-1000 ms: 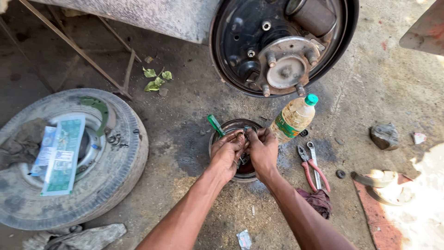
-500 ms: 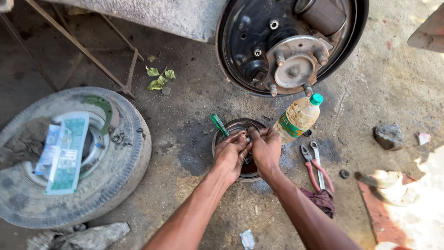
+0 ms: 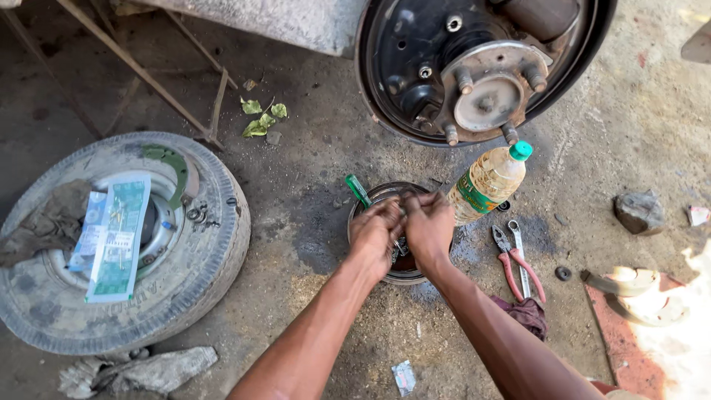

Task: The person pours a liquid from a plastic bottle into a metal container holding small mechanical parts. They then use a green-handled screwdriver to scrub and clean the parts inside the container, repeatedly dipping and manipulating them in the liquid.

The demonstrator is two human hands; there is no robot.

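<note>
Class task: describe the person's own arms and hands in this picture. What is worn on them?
Both arms are bare to the edge of the picture: no sleeves, gloves, watch or rings show. The left hand and right hand look smeared with dark grime, most around the fingers. The forearms are lean.

A round, dark metal bowl (image 3: pixel 378 194) of reddish-brown liquid sits on the stained concrete ground.

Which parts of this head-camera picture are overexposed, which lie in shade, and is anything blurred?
Head view: sunlight burns out the ground at the lower right corner; the upper left under the vehicle body lies in shade; the left hand and right hand, together over the round metal bowl, look sharp, as do the plastic bottle and pliers; no glare hides the wheel hub.
</note>
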